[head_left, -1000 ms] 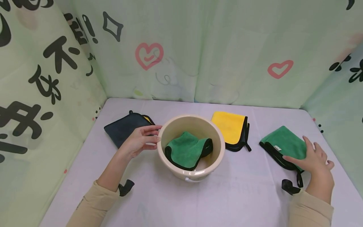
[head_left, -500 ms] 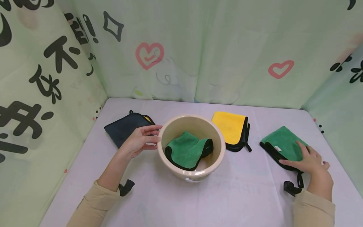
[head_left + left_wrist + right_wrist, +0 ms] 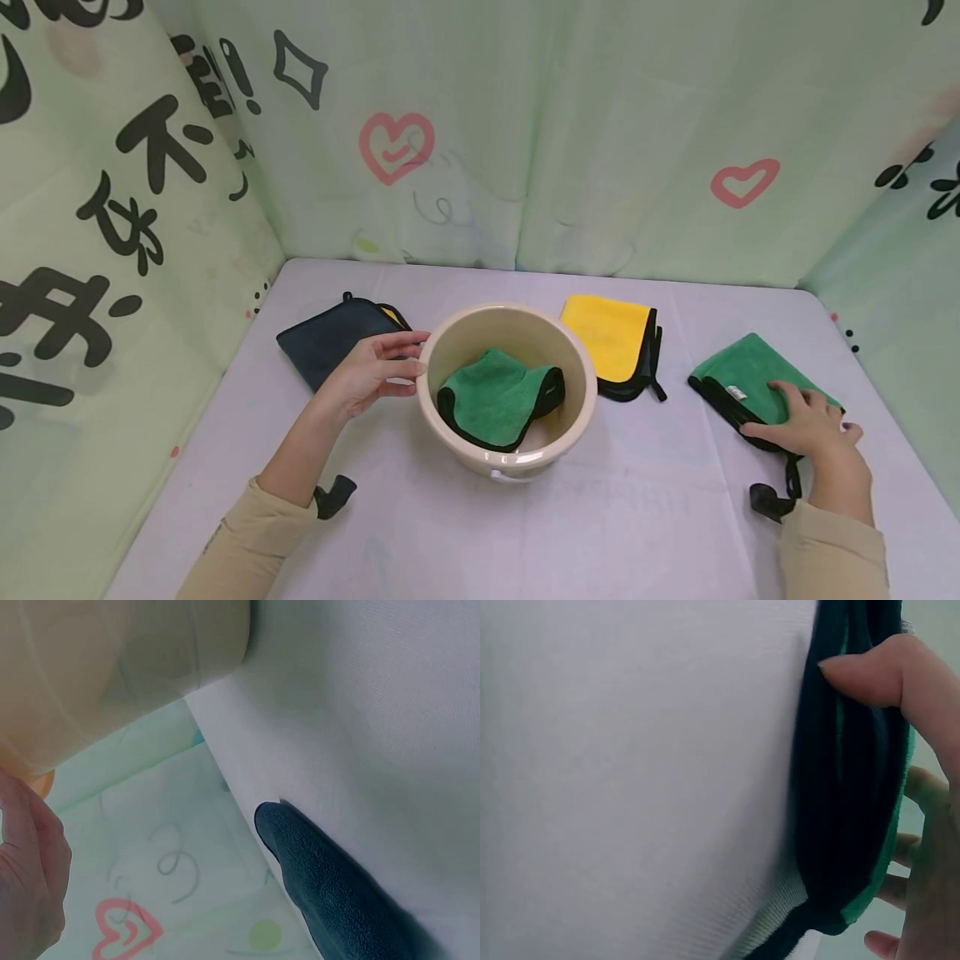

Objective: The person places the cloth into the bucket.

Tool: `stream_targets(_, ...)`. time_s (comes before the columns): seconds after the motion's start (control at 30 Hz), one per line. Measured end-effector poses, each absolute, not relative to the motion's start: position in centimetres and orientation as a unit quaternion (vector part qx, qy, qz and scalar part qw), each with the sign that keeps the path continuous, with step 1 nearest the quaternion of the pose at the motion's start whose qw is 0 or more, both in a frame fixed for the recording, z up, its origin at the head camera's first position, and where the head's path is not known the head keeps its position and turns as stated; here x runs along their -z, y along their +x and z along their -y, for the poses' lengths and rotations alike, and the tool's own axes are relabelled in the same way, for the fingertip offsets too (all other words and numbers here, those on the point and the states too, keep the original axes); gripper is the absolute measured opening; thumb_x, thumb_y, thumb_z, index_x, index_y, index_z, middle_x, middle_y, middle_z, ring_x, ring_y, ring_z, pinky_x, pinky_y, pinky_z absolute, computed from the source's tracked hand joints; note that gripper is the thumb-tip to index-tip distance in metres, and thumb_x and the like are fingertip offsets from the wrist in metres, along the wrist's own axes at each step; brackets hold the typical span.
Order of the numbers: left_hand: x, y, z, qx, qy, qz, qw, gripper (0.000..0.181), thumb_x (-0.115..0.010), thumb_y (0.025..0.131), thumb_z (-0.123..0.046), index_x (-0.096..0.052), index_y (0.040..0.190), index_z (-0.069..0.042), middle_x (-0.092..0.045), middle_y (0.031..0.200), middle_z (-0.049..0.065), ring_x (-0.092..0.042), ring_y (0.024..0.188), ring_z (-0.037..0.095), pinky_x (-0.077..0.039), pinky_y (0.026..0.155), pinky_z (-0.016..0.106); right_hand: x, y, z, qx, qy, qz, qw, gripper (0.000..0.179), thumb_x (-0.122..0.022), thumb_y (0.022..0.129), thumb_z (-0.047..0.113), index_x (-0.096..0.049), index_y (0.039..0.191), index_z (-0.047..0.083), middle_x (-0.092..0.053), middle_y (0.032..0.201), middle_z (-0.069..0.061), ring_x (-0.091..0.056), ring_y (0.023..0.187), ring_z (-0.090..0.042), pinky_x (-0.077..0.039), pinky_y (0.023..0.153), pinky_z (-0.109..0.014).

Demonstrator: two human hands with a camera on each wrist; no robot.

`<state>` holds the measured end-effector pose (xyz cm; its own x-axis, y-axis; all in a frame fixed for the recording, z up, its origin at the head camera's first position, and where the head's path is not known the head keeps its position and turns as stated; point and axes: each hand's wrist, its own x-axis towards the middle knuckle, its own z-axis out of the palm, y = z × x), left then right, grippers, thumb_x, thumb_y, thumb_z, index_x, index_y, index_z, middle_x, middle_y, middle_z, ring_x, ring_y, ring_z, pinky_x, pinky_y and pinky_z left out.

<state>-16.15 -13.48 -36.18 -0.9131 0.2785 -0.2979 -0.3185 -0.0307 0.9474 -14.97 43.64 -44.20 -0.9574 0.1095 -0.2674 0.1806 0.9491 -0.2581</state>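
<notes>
A cream bucket (image 3: 517,458) stands mid-table with a crumpled green cloth (image 3: 495,400), edged in black, inside it. My left hand (image 3: 375,367) touches the bucket's left side, fingers fairly straight along the rim. In the left wrist view that hand (image 3: 30,862) shows beside the bucket wall (image 3: 120,667). At the right lies a folded green cloth (image 3: 750,367) with black edging and a small white tag. My right hand (image 3: 817,425) grips it, thumb at the black edge and fingers over the top. The right wrist view shows the thumb (image 3: 870,671) on the folded edge (image 3: 847,787).
A dark folded cloth (image 3: 322,333) with a bit of yellow lies behind my left hand. Right of the bucket is a folded yellow cloth (image 3: 607,333) with black trim. Printed curtains (image 3: 600,150) enclose the white table (image 3: 600,533) at the back and sides.
My right hand has shifted left onto the folded green cloth, its fingers drawing in toward the thumb. The left hand and the bucket have stayed put.
</notes>
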Motion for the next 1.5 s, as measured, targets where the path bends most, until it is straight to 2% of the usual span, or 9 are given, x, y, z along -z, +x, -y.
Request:
stream_targets(0.27, 36.3, -16.2, 13.5, -0.718, -0.014, -0.664, 0.207, 0.052, -0.061, 0.083, 0.001, -0.044, 0.132, 0.003, -0.058, 0.092, 0.000, -0.060, 0.070, 0.010, -0.055, 0.066, 0.028, 44.3, -15.0, -43.5, 0.142, 0.078, -0.980, 0.115, 0.089, -0.055, 0.079, 0.061, -0.019, 0.136, 0.004, -0.011, 0.124, -0.043, -0.013, 0.105, -0.063, -0.012, 0.075, -0.072)
stream_targets(0.63, 36.3, -16.1, 13.5, -0.721, -0.017, -0.661, 0.208, 0.052, -0.062, 0.082, 0.001, -0.044, 0.131, 0.003, -0.058, 0.091, 0.001, -0.061, 0.069, 0.010, -0.055, 0.065, 0.028, 44.7, -15.1, -43.4, 0.133, 0.076, -0.984, 0.092, 0.084, -0.050, 0.082, 0.062, -0.021, 0.135, 0.003, -0.015, 0.121, -0.043, -0.014, 0.106, -0.063, -0.011, 0.076, -0.074)
stream_targets(1.0, 36.3, -16.1, 13.5, -0.723, -0.017, -0.659, 0.209, 0.052, -0.063, 0.081, 0.000, -0.045, 0.131, 0.002, -0.058, 0.092, 0.002, -0.061, 0.069, 0.010, -0.055, 0.065, 0.028, 45.0, -15.1, -42.9, 0.137, 0.074, -0.986, 0.059, 0.072, -0.054, 0.089, 0.038, -0.019, 0.138, 0.000, -0.016, 0.121, -0.044, -0.013, 0.108, -0.066, -0.006, 0.081, -0.077)
stream_targets(1.17, 36.4, -16.0, 13.5, -0.722, -0.019, -0.660, 0.208, 0.052, -0.063, 0.081, 0.001, -0.046, 0.131, 0.001, -0.058, 0.092, 0.002, -0.061, 0.069, 0.011, -0.055, 0.065, 0.029, 45.3, -15.3, -42.8, 0.138, 0.086, -0.985, 0.054, 0.069, -0.058, 0.088, 0.028, -0.018, 0.137, -0.001, -0.016, 0.122, -0.044, -0.012, 0.109, -0.066, -0.004, 0.083, -0.077)
stream_targets(1.5, 36.3, -16.1, 13.5, -0.722, -0.015, -0.660, 0.207, 0.053, -0.063, 0.081, 0.001, -0.045, 0.131, 0.002, -0.058, 0.091, 0.002, -0.062, 0.070, 0.010, -0.055, 0.065, 0.028, 45.3, -15.5, -42.7, 0.140, 0.100, -0.984, 0.036, 0.062, -0.057, 0.087, 0.016, -0.021, 0.135, -0.001, -0.020, 0.119, -0.043, -0.017, 0.107, -0.064, -0.004, 0.084, -0.077)
